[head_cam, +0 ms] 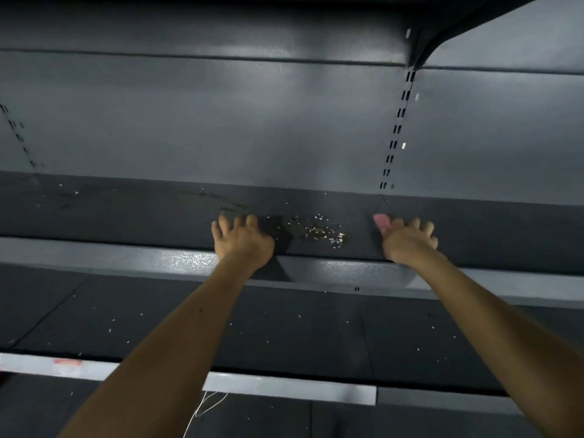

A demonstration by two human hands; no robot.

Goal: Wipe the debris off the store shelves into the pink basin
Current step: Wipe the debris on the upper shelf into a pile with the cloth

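A pile of small pale debris lies on the dark upper shelf, near its front edge. My left hand rests flat on the shelf just left of the pile, fingers spread. My right hand, blurred, lies on the shelf to the right of the pile with its fingers spread, pressing down a pink cloth that sticks out at the thumb side. The pink basin is out of view.
The grey back panel rises behind the shelf, with a slotted upright at the right. A shelf above overhangs at the top. The lower shelf carries scattered pale specks, and a white string hangs below its grey front rail.
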